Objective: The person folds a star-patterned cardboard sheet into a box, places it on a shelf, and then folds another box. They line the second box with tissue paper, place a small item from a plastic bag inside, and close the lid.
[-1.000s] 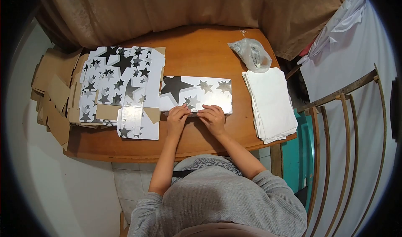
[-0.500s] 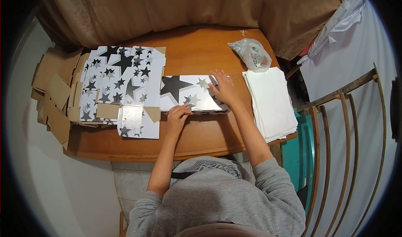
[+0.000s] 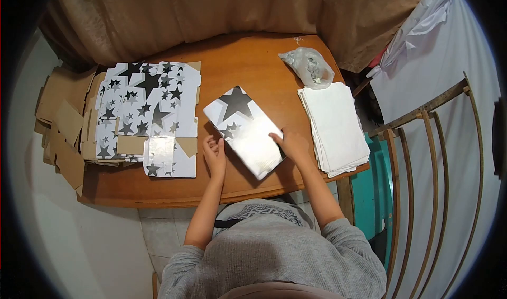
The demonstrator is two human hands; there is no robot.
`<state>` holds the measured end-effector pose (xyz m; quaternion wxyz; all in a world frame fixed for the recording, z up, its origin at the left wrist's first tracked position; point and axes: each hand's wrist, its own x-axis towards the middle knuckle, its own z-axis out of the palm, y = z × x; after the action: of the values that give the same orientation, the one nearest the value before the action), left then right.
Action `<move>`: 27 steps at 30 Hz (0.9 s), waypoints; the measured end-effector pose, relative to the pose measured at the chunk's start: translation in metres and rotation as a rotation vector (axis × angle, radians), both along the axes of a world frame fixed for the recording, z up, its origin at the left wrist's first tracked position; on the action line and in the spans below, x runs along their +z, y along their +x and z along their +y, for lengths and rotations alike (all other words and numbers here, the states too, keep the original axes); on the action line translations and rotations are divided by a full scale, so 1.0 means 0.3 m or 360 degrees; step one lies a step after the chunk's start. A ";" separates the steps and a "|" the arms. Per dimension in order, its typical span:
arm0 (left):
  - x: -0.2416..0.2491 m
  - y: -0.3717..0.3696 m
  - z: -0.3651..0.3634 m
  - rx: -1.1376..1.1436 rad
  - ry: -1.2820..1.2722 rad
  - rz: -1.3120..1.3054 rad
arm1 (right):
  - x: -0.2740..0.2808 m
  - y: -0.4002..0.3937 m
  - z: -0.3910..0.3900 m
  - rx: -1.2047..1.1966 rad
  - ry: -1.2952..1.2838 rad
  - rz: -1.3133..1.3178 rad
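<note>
A flat rectangular box [image 3: 244, 132] with black and grey stars on white lies at a slant in front of me, its glossy top catching the light. My right hand [image 3: 294, 147] grips its right side, thumb over the top edge and the other fingers partly hidden at the side. Close against the box's left edge is my left hand [image 3: 215, 159], palm side turned up, with loosely bent fingers that are not wrapped round it. Left of the box, a stack of star-printed cardboard sheets [image 3: 171, 117] lies flat, with tabs and brown patches showing.
Plain brown cardboard pieces [image 3: 66, 119] hang over the left edge of the wooden table [image 3: 211, 61]. On the right are a stack of white paper [image 3: 335, 127] and a clear plastic bag [image 3: 311, 69]. A wooden rack [image 3: 428, 156] stands beyond the table's right side.
The box has turned from lying straight to a slant, its near end swinging towards me. My right hand moved from its top to its right side; my left slid down to its left edge.
</note>
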<state>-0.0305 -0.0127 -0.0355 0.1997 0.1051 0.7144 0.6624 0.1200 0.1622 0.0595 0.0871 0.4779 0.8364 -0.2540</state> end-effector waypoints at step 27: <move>0.277 0.331 -0.130 -0.0258 0.0525 -0.0099 | -0.037 0.201 -0.141 0.0108 -0.1533 0.1666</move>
<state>0.0687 -0.0518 0.0477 0.2545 0.1733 0.5788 0.7551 0.1802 0.1198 0.0485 -0.1167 0.1752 0.5775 -0.7888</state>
